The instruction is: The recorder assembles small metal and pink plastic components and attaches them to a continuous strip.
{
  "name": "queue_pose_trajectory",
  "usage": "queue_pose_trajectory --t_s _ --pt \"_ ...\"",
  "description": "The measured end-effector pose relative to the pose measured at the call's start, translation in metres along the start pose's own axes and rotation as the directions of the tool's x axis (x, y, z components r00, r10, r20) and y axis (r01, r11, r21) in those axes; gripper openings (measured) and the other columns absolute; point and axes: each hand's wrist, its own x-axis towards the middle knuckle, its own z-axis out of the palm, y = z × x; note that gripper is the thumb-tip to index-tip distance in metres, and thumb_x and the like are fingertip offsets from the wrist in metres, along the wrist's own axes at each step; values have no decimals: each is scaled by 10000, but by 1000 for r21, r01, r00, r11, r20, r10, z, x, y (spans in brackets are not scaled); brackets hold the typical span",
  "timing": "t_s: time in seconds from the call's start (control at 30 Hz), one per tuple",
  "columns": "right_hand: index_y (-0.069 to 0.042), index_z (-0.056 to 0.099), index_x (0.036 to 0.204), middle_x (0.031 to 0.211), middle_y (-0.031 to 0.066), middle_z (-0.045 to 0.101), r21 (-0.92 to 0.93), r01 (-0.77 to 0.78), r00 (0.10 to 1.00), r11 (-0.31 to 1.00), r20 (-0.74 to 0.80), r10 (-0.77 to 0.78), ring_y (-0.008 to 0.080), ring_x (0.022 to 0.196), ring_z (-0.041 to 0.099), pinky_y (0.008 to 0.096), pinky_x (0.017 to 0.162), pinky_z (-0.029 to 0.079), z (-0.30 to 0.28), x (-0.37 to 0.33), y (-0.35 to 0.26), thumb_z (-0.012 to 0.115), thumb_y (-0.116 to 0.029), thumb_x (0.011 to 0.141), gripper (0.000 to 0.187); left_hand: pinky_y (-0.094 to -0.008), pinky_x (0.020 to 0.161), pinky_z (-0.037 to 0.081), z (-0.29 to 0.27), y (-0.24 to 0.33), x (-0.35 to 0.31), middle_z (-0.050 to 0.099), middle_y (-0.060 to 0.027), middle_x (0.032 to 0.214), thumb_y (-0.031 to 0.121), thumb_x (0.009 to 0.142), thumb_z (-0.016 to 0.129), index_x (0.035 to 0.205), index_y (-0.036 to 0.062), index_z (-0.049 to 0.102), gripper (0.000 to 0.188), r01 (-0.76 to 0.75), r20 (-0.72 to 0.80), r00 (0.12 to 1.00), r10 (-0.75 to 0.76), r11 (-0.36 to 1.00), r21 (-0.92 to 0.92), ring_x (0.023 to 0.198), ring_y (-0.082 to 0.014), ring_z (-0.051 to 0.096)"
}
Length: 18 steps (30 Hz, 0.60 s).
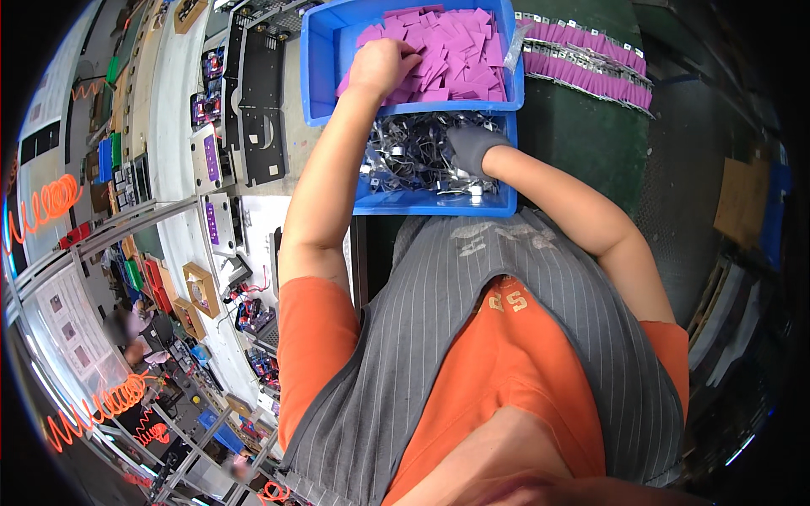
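Observation:
My bare left hand (381, 66) reaches over the left part of the far blue bin (325, 59), with its fingers curled down at a heap of flat purple rectangular pieces (451, 46). What lies between those fingertips is hidden. In a dark grey glove, my right hand (475, 148) dips into the near blue bin (456, 202), which holds a tangle of small black and silver parts (413, 152). The glove's fingers point down among these parts, so their tips do not show.
Two rows of purple pieces with pale metal ends (582, 55) lie on the green surface (574, 139) at right. Left of the bins stand black perforated metal panels (263, 110). Beyond them runs a bench line with electronic parts, boxes and orange coiled hoses (55, 201).

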Motion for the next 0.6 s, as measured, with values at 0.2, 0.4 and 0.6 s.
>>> queue_pose_trajectory --t_s 0.2,0.4,0.6 --pt "3 624 1036 1026 201 645 -78 108 983 991 156 -95 335 944 635 397 797 512 3 -21 -9 608 -96 726 326 -334 748 509 -9 -23 -6 686 -111 836 352 782 655 929 139 723 268 95 -37 993 -110 951 -295 788 -268 660" --pt "-31 450 1263 1058 167 645 -227 142 985 964 127 -115 313 950 638 395 759 522 39 -18 -13 694 -24 624 684 -199 563 419 -42 -16 -50 648 -6 783 172 766 743 892 13 706 207 166 8 957 -288 527 -833 600 -61 514" --pt "-60 486 1190 1062 151 603 -136 31 976 990 -209 -59 293 963 628 400 764 523 23 -24 -29 582 -102 784 420 -148 458 276 -38 -1 -114 568 12 700 111 834 675 829 7 632 113 36 87 957 -275 -183 -982 528 -14 399"
